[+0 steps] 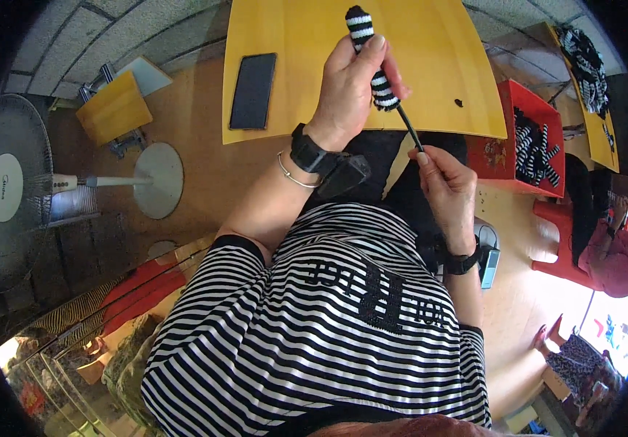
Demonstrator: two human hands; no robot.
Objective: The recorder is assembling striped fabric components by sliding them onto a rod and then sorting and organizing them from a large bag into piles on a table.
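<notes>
Left hand (354,84): closed around a black-and-white striped knit tube (360,30), thumb on the near side, fingers wrapped behind. Tube sticks out above the grip and again below it, tilted, lower end leaning toward my right hand (449,186).

Right hand: thumb and fingertips pinching a thin dark rod (410,130). Rod slants up-left from that pinch to the tube's lower end. Can't tell how far it runs inside; knit hides it. Hands well apart, left one higher and farther out, rod bridging the gap.

Under and beyond my left hand: yellow table (438,44). Both tube and left hand are above its surface. Flat dark slab, phone-like (253,91), lies on it left of my left hand. Small dark bit (459,103) on it, up from my right hand.

Right of my right hand: red bin (540,102) holding a pile of striped knit pieces (529,149), same black-and-white pattern. Farther right, past the bin: person in red (613,255) near a red stool (558,240).

Well left of my left hand: fan (19,175) with round pale base (158,180).

Black watch (307,151) on left wrist, black band (462,264) on right.
</notes>
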